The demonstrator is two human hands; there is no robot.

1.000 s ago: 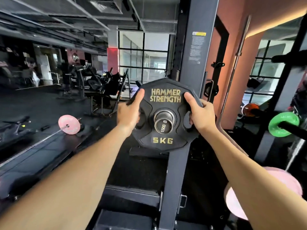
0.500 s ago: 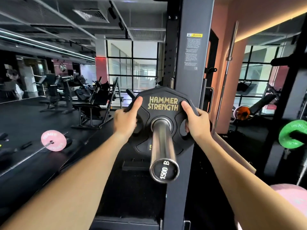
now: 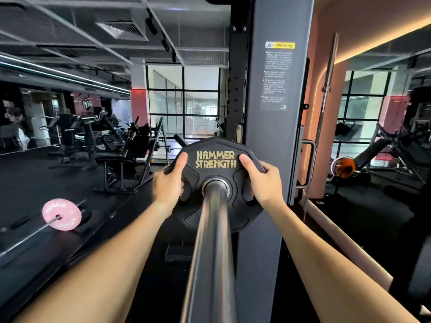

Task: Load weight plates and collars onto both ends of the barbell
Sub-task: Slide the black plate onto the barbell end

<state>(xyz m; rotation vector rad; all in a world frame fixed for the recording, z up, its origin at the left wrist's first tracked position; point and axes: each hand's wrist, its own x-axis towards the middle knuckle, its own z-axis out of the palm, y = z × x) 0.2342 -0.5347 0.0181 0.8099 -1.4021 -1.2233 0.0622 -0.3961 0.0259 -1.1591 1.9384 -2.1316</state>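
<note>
My fingers curl out of sight behind the black plate (image 3: 215, 183), the barbell sleeve (image 3: 211, 252) runs off the frame at six o'clock, and the warning label (image 3: 277, 75) at one o'clock is too small to read.

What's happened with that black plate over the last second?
The plate has slid further along the bar, away from the person: a second ago it sat at the bar's tip, and now a long stretch of sleeve shows in front of it. Both hands, left and right, grip its upper sides as before.
</note>
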